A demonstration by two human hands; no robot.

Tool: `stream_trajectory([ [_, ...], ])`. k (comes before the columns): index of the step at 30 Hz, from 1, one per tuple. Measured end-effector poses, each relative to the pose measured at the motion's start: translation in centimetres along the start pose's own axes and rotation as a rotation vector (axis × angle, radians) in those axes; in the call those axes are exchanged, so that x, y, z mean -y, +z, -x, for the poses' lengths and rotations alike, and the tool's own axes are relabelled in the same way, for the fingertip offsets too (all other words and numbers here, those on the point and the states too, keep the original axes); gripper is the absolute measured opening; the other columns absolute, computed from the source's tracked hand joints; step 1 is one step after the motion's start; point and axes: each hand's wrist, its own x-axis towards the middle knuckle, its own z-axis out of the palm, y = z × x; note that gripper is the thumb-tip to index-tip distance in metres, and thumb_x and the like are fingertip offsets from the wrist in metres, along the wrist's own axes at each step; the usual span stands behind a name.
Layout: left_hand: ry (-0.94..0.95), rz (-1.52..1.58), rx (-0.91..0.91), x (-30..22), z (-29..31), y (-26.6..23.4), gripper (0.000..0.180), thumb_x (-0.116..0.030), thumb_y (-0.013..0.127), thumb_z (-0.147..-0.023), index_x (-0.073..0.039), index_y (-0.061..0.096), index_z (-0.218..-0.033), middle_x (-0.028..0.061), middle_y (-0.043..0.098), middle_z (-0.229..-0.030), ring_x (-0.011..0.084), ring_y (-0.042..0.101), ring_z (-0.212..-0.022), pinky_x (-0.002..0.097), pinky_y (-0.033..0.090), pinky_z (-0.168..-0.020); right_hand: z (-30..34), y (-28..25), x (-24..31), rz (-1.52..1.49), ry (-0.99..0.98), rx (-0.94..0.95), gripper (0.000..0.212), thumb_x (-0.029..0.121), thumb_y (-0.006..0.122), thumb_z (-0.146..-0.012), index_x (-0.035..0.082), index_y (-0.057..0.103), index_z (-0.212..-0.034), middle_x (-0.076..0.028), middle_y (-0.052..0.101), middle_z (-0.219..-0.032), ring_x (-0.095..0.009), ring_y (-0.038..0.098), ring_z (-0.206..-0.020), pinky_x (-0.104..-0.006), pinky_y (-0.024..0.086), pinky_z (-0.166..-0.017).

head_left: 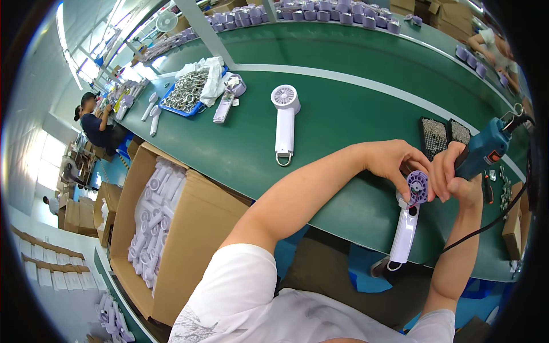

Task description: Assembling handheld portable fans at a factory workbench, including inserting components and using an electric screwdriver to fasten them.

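Observation:
At the right, my left hand [394,163] grips the head end of a white handheld fan [405,231], fingers curled around its round purple grille [418,186]. The fan's handle points toward me, with a metal loop at its lower end. My right hand [449,171] is closed around the front of a teal electric screwdriver [486,150], its fingertips close against the grille's right side. The tool's tip is hidden by my fingers. Another white handheld fan [285,128] lies on the green table, left of my hands, its grille facing up.
A blue tray [197,108] of metal rings stands at the back left beside a partly open fan [226,106]. Black trays [433,136] of small screws lie behind my right hand. A carton [197,228] of white parts stands at left. A black cable [486,231] crosses my right forearm.

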Motion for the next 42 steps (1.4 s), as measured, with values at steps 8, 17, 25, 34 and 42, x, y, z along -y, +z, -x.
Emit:
stream_trajectory([
  [8, 0.02, -0.01, 0.024, 0.1, -0.4, 0.1, 0.081, 0.0, 0.092, -0.065, 0.005, 0.054, -0.137, 0.0142, 0.069, -0.126, 0.0189, 0.064, -0.118, 0.0347, 0.049, -0.107, 0.8, 0.6, 0.7, 0.008, -0.057, 0.004, 0.045, 0.031, 0.086, -0.082, 0.002, 0.052, -0.086, -0.006, 0.052, -0.057, -0.015, 0.054, -0.046, -0.0314, 0.052, -0.043],
  [17, -0.064, 0.03, -0.036, -0.2, 1.1, -0.6, 0.092, -0.002, 0.091, -0.068, 0.004, 0.044, -0.147, 0.0172, 0.062, -0.137, 0.0226, 0.059, -0.127, 0.0383, 0.046, -0.11, 2.3, 0.7, 6.4, 0.4, -0.456, -0.232, 0.025, 0.019, 0.052, -0.102, -0.004, 0.06, -0.1, -0.004, 0.057, -0.066, -0.019, 0.056, -0.054, -0.0394, 0.055, -0.06],
  [25, -0.042, -0.027, -0.014, -0.8, -1.2, 0.7, 0.087, 0.004, 0.088, -0.065, 0.003, 0.05, -0.144, 0.017, 0.063, -0.137, 0.0246, 0.06, -0.127, 0.0402, 0.044, -0.113, 20.4, -1.3, 11.7, 1.738, -0.577, -0.722, 0.029, 0.028, 0.069, -0.096, -0.001, 0.071, -0.102, -0.012, 0.073, -0.095, -0.021, 0.069, -0.087, -0.0331, 0.056, -0.078],
  [34, -0.059, 0.011, -0.047, -0.5, -0.1, 0.5, 0.089, 0.002, 0.088, -0.067, 0.005, 0.047, -0.145, 0.017, 0.062, -0.138, 0.0237, 0.06, -0.126, 0.0403, 0.044, -0.113, 28.8, -4.8, 8.0, 1.834, 0.011, -0.614, 0.042, 0.002, 0.081, -0.076, 0.009, 0.069, -0.115, -0.015, 0.062, -0.131, -0.032, 0.066, -0.114, -0.0359, 0.057, -0.092],
  [42, -0.02, -0.022, -0.063, -0.6, 0.5, 0.5, 0.088, 0.005, 0.086, -0.069, 0.004, 0.046, -0.146, 0.0184, 0.062, -0.138, 0.0246, 0.06, -0.127, 0.0403, 0.044, -0.112, 28.5, -9.5, 9.5, 1.997, 0.322, -0.144, 0.047, -0.002, 0.058, -0.086, 0.011, 0.059, -0.132, -0.017, 0.048, -0.15, -0.037, 0.059, -0.126, -0.0397, 0.053, -0.102],
])
